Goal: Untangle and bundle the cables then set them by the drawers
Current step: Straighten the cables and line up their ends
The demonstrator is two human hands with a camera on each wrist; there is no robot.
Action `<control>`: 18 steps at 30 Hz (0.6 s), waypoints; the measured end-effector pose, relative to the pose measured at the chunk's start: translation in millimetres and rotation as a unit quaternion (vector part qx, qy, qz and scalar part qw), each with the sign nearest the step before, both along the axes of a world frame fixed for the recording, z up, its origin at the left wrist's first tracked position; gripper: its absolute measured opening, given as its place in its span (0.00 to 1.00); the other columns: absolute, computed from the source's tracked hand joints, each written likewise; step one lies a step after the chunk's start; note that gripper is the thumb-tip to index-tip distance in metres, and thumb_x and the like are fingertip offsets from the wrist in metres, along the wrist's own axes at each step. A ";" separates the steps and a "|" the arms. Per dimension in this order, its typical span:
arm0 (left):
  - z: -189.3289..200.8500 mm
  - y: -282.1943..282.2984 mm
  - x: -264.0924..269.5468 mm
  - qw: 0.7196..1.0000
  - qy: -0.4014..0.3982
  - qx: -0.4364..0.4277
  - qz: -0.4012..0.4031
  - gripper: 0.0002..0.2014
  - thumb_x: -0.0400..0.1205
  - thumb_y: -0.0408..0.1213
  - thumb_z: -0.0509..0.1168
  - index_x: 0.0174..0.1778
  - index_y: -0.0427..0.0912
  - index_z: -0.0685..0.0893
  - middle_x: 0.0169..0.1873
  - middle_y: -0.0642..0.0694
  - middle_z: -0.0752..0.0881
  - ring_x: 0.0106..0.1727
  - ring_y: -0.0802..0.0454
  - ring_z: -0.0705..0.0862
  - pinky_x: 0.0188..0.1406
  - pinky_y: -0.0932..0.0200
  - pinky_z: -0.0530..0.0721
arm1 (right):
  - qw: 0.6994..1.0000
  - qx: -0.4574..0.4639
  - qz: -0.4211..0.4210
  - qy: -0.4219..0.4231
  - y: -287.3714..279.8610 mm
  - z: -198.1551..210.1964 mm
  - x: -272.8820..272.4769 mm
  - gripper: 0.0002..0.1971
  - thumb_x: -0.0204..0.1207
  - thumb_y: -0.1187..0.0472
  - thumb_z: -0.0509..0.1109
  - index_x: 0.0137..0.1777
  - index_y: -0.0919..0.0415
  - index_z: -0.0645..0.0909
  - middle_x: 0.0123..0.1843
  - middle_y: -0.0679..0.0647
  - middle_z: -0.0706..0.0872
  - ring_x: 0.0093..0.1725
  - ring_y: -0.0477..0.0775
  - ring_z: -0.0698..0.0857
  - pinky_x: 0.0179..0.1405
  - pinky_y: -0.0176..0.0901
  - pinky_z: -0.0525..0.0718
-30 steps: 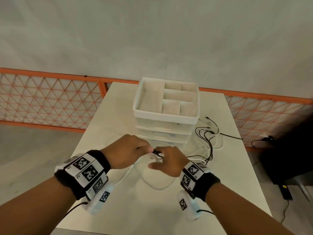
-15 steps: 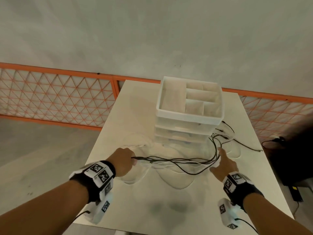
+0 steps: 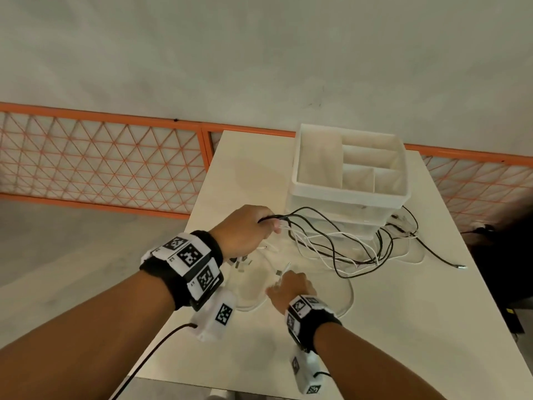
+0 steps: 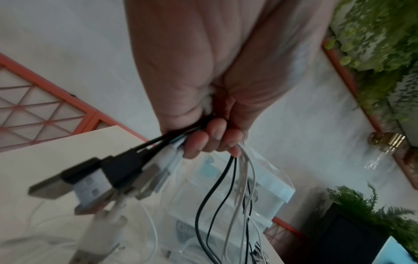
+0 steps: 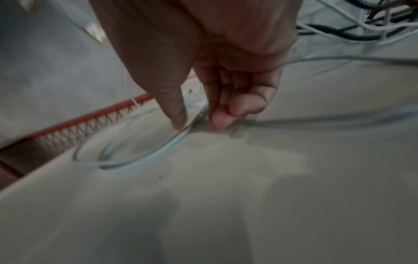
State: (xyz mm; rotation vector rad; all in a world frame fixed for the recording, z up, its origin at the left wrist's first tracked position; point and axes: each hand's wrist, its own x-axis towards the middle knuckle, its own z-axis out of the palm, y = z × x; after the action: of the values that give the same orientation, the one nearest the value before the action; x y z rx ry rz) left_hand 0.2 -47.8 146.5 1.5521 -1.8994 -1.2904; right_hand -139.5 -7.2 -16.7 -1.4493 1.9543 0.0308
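Two hands sorting cables on a white rectangular table (image 3: pixel 403 327).

The left hand (image 3: pixel 245 229) grips a bunch of thin black and white cables (image 3: pixel 331 243) — these trail beside the white plastic drawer unit (image 3: pixel 349 180). The right hand (image 3: pixel 291 287) is low on the table, fingertips (image 5: pixel 222 118) pinching one loose white cable (image 5: pixel 158 151).

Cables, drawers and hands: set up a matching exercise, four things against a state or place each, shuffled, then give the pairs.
Things:
1. left hand
2. right hand
3. drawers
4. loose black plug end

States or places:
A. lies alone on the table, far right
B. grips a bunch of black and white cables
C. stands at the back of the table, top tray open
D. fingertips down at a white cable on the table

Pairs: 1-B, 2-D, 3-C, 4-A
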 end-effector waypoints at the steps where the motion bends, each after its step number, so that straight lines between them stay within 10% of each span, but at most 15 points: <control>1: 1.9 -0.7 2.5 1.000 -0.001 -0.004 0.002 0.13 0.88 0.38 0.58 0.51 0.36 0.87 0.25 0.53 0.73 0.20 0.57 0.66 0.19 0.65 0.65 | 1.000 -0.002 -0.014 0.002 -0.3 -2.9 1.9 0.23 0.74 0.43 0.70 0.63 0.56 0.83 0.65 0.58 0.85 0.64 0.64 0.84 0.64 0.52 0.84; 11: 1.7 -0.8 17.4 1.000 0.008 0.006 0.027 0.13 0.86 0.44 0.63 0.47 0.37 0.85 0.26 0.51 0.72 0.22 0.54 0.66 0.20 0.63 0.66 | 0.998 -0.019 -0.029 0.046 3.0 -6.9 -22.0 0.26 0.70 0.34 0.64 0.53 0.55 0.85 0.55 0.56 0.88 0.53 0.63 0.86 0.51 0.49 0.83; 18: 1.9 4.2 11.9 0.999 -0.003 -0.003 0.034 0.12 0.84 0.46 0.67 0.37 0.44 0.81 0.23 0.52 0.71 0.18 0.58 0.67 0.16 0.66 0.66 | 0.998 -0.058 -0.002 0.040 -0.6 -6.2 -17.4 0.15 0.79 0.56 0.65 0.63 0.45 0.84 0.65 0.54 0.84 0.60 0.62 0.85 0.57 0.47 0.80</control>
State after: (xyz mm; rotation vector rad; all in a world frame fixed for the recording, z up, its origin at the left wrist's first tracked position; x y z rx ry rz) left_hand 12.1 -43.7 148.5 1.6064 -1.8349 -1.2520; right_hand -156.9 -7.8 -22.9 -1.5390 2.0525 -0.0271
